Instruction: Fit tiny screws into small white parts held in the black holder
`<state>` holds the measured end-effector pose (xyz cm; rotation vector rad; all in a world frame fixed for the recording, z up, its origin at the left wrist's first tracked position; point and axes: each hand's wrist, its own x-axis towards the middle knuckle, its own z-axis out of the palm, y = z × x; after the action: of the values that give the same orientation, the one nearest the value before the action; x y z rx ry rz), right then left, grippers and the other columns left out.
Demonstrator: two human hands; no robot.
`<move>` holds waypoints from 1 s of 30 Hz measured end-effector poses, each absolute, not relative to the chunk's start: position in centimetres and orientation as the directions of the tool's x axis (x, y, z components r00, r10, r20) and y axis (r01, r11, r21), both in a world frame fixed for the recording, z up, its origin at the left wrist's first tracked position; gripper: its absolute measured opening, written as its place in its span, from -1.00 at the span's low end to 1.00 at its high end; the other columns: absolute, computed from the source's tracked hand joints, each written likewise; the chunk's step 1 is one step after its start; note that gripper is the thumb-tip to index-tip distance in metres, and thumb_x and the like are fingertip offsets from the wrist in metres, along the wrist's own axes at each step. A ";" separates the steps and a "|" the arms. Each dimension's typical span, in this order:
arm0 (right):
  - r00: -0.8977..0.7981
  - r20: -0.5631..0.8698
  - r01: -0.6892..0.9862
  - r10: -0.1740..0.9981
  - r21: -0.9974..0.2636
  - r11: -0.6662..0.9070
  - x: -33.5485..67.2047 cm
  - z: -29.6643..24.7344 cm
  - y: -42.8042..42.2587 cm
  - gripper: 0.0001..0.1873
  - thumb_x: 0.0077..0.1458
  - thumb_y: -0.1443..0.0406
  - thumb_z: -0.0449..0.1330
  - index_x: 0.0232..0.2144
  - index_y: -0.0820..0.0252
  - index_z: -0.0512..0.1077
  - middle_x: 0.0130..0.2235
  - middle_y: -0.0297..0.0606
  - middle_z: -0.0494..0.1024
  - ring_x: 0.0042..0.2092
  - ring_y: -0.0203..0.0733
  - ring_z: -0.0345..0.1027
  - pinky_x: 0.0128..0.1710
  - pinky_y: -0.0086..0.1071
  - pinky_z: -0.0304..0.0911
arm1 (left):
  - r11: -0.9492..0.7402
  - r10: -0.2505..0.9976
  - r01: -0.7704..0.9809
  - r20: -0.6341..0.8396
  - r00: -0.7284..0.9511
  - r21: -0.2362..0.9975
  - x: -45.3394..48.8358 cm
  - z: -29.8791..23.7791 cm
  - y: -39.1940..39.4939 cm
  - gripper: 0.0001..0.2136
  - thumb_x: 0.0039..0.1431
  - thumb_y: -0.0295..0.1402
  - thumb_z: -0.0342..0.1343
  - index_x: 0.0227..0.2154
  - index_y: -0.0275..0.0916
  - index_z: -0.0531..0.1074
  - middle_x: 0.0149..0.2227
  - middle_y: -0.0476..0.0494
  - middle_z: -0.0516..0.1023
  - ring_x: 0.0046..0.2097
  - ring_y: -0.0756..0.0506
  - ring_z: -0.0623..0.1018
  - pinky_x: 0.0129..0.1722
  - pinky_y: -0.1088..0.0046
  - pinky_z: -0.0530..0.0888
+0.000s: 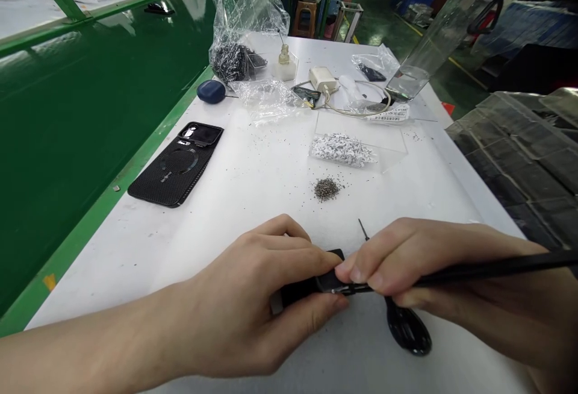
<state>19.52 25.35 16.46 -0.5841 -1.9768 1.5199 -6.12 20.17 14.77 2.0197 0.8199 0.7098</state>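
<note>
My left hand [266, 279] is closed round a small black rectangular piece [298, 290], its fingers along the top and the thumb below. My right hand [415, 255] pinches a long black strip [497, 267], whose near end meets that piece between my fingertips. A screwdriver with a glossy black bulb handle [409, 328] passes under the right fingers, its thin tip pointing away from me; whether these fingers also grip it I cannot tell. Beyond my hands lies a small heap of tiny metal screws [326, 189]. Behind it, white bits [343, 150] lie on a clear sheet or tray.
A black phone case [176, 165] lies at left beside the green belt [108, 93]. Farther back are a dark blue oval object [211, 91], a plastic bag with black pieces [239, 26], a small glass bottle [283, 65], a charger [323, 79] and a water bottle [433, 50].
</note>
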 end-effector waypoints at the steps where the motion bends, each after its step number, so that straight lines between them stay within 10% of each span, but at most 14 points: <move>1: -0.738 0.177 -0.009 0.652 -0.968 0.252 19.5 16.4 25.3 -0.73 0.30 0.44 0.43 -0.07 -0.04 0.77 -0.08 -0.24 0.84 -0.02 -0.13 0.77 0.04 -0.44 0.64 | -0.446 0.757 0.287 0.186 0.627 0.848 -6.1 14.8 20.2 -0.83 0.51 -0.51 0.11 -0.11 -0.38 0.63 -0.31 -0.15 0.68 -0.26 -0.10 0.61 0.00 0.32 0.52; 30: -0.734 0.215 -0.033 0.644 -0.959 0.282 19.2 15.8 25.5 -0.88 0.38 0.31 0.40 -0.08 0.00 0.72 -0.11 -0.26 0.82 -0.04 -0.18 0.75 0.01 -0.46 0.63 | -0.444 0.776 0.321 0.180 0.605 0.837 -6.3 14.8 20.2 -0.84 0.53 -0.48 0.13 -0.04 -0.35 0.63 -0.23 -0.14 0.72 -0.20 -0.08 0.66 0.03 0.38 0.53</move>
<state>19.23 25.50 15.77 -0.5462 -1.9689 1.4932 -6.27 20.17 14.77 2.0253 0.8650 0.7169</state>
